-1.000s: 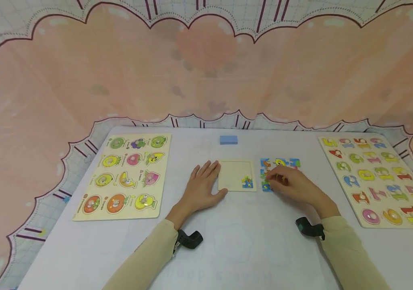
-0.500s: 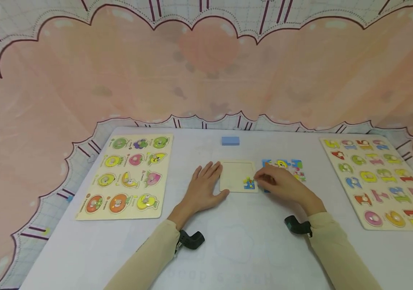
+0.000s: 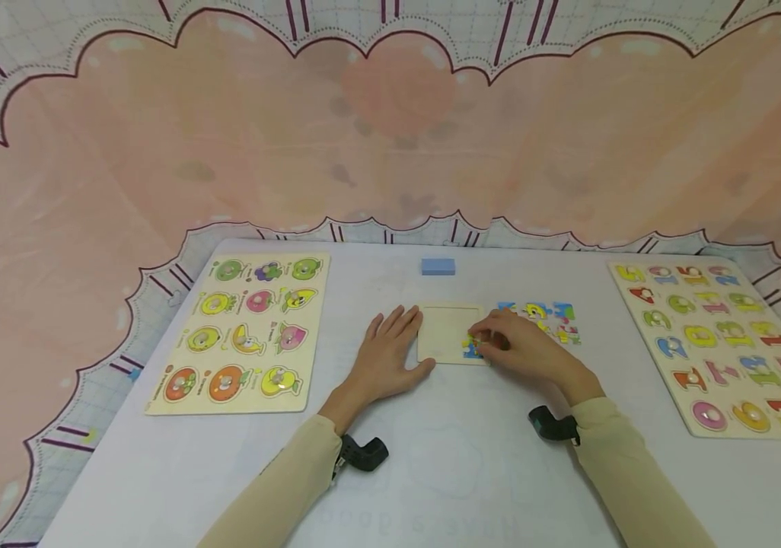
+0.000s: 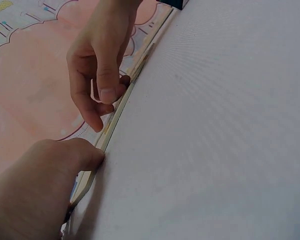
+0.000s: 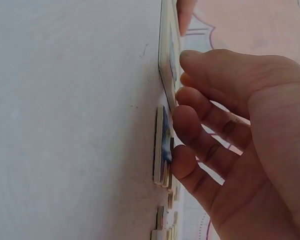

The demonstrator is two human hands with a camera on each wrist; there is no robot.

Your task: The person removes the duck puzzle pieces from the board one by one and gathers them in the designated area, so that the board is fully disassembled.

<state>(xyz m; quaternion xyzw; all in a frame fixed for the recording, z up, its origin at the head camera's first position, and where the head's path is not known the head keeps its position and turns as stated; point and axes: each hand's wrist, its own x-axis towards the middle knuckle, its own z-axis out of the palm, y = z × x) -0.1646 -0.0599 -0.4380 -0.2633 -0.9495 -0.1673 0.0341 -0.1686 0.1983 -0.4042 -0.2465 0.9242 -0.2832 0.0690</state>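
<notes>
A small square wooden puzzle tray (image 3: 441, 327) lies mid-table with a colourful jigsaw piece (image 3: 470, 349) in its lower right corner. My left hand (image 3: 388, 358) rests at the tray's left side, fingers spread straight, thumb at its near edge. In the left wrist view the thumb (image 4: 87, 155) touches the tray's rim (image 4: 121, 107). My right hand (image 3: 524, 346) is over the tray's right edge, thumb and forefinger pinching a puzzle piece mostly hidden by the fingertips. Loose jigsaw pieces (image 3: 564, 310) lie right of the tray, partly behind this hand; some show edge-on (image 5: 162, 145) in the right wrist view.
A fruit puzzle board (image 3: 240, 335) lies on the left of the white table (image 3: 390, 472), a number puzzle board (image 3: 712, 350) on the right. A blue block (image 3: 438, 266) sits behind the tray. A patterned peach cloth (image 3: 260, 152) hangs beyond.
My right hand has moved left from the loose pieces to the tray's lower right corner, fingers pinched throughout. My left hand has stayed at the tray's left side.
</notes>
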